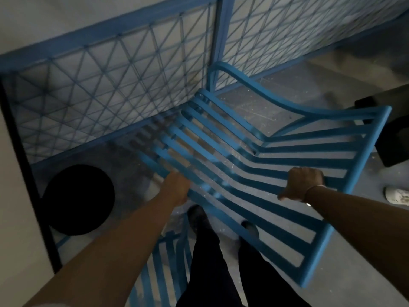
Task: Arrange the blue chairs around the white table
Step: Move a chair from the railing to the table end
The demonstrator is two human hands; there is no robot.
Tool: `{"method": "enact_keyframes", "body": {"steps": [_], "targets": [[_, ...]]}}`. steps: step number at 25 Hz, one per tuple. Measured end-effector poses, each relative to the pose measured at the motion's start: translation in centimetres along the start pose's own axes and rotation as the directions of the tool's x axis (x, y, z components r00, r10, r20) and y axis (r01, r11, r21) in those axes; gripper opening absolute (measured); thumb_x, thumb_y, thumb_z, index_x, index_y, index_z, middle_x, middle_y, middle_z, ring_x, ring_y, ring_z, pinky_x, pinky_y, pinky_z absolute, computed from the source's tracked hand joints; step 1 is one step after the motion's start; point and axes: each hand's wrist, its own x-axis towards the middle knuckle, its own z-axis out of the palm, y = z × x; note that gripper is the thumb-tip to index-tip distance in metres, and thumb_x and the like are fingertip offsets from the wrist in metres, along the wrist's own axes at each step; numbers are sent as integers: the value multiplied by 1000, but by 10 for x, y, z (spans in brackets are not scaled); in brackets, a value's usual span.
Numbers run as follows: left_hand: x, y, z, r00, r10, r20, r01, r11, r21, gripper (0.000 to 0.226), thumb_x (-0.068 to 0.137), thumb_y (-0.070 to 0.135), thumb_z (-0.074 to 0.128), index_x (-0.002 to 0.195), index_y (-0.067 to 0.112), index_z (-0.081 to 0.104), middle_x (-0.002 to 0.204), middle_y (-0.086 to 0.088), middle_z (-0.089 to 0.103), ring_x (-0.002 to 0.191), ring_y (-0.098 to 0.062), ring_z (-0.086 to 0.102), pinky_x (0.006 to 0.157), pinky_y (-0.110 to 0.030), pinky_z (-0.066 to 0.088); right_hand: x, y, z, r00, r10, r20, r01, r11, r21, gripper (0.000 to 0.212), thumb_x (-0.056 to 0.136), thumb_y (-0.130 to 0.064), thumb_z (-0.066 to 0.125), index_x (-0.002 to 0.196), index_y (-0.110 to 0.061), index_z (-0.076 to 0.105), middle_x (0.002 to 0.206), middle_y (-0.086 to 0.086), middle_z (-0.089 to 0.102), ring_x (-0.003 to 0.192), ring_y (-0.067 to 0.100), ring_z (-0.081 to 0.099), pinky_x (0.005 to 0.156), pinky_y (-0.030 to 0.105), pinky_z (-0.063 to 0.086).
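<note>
- Both hands grasp the chair (221, 156). The left hand (178, 188) is clenched on the outermost slat at the seat's near edge, centre-left of the frame. The right hand (303, 181) is curled over a slat of the backrest, centre-right.
- The chair fills the centre and right of the frame, tipped. Its seat lies in the middle and its backrest fans out toward the lower right.
- Its long axis follows the slats: they start at the upper centre, run down to a bend near the middle, then turn right to the top rail.
- The seat's front points to the upper left, at the fence (99, 85). The top rail slants from the upper right down to the lower right.
- One armrest curves along the chair's far side, from the upper centre to the rail's upper end.
- Whether the chair's legs touch the floor (287, 85) cannot be told — they are hidden.
- Both forearms are bare and stretched forward. The left rises on a diagonal from the lower left corner; the right comes in from the right edge, heading left and slightly up.
- The right hand shows its back, thumb jutting to the lower left, with a bracelet (315, 187) at the wrist.
- Dark trouser legs and two shoes — one at (197, 216) — stand below the seat, at the lower centre.
- A second chair (168, 262) shows at the bottom, just left of the legs.
- A black disc (79, 200) sits at the left, a dark box (389, 129) at the right edge, and a white shoe (396, 194) below it.
</note>
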Motion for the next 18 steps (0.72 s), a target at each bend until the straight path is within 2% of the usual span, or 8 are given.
{"method": "enact_keyframes", "body": {"steps": [5, 8, 10, 11, 13, 15, 17, 18], "targets": [[-50, 12, 8, 996, -69, -48, 57, 973, -223, 14, 78, 33, 65, 82, 20, 69, 83, -3, 68, 83, -25, 65, 83, -35, 46, -15, -2, -60, 995, -92, -25, 84, 970, -229, 91, 58, -88, 65, 121, -22, 58, 108, -1, 67, 99, 22, 63, 83, 38, 47], [-81, 5, 19, 985, -173, 4, 169, 952, -257, 21, 71, 38, 62, 81, 22, 71, 83, -2, 70, 81, -25, 66, 80, -36, 51, -20, -28, -100, 980, -189, -61, 157, 924, -349, 90, 58, -88, 65, 119, -22, 59, 104, -1, 67, 95, 23, 64, 85, 39, 50], [-104, 0, 33, 970, -237, -60, 209, 931, -299, 20, 67, 38, 67, 74, 19, 69, 74, -4, 69, 72, -27, 67, 74, -39, 56, -23, -53, -126, 964, -255, -78, 199, 882, -427, 91, 57, -87, 66, 121, -22, 58, 108, 0, 67, 96, 24, 64, 81, 38, 49], [-112, -2, 39, 967, -241, -81, 205, 928, -312, 22, 72, 37, 66, 80, 17, 69, 79, -6, 69, 76, -28, 67, 78, -41, 54, -25, -66, -138, 956, -284, -81, 218, 863, -455, 92, 57, -86, 67, 123, -22, 57, 112, 1, 67, 97, 25, 64, 77, 37, 47], [-132, -4, 57, 964, -265, 7, 252, 907, -337, 32, 86, 44, 59, 101, 16, 65, 101, -7, 68, 97, -28, 64, 90, -38, 44, -27, -98, -160, 933, -350, -88, 258, 818, -515, 92, 59, -84, 68, 124, -20, 57, 114, 1, 66, 97, 25, 65, 74, 37, 45], [-148, -5, 77, 932, -358, 62, 347, 826, -444, 50, 78, 65, 59, 99, 19, 66, 100, -3, 68, 95, -24, 62, 87, -34, 43, -26, -130, -176, 901, -423, -100, 290, 756, -586, 88, 59, -82, 68, 122, -21, 58, 110, -1, 67, 95, 24, 65, 76, 36, 47], [-151, -4, 101, 866, -474, 162, 471, 663, -582, 63, 65, 79, 57, 96, 25, 68, 95, 0, 67, 89, -22, 62, 84, -36, 49, -21, -162, -185, 872, -476, -117, 302, 710, -636, 87, 56, -82, 69, 118, -22, 61, 105, -3, 67, 93, 22, 65, 81, 38, 50], [-151, -6, 115, 834, -513, 206, 514, 584, -629, 62, 63, 80, 60, 97, 28, 68, 98, 2, 68, 89, -21, 63, 82, -37, 52, -19, -179, -189, 854, -504, -132, 302, 685, -663, 87, 54, -83, 70, 116, -22, 63, 103, -4, 67, 93, 22, 65, 82, 39, 51]]}}
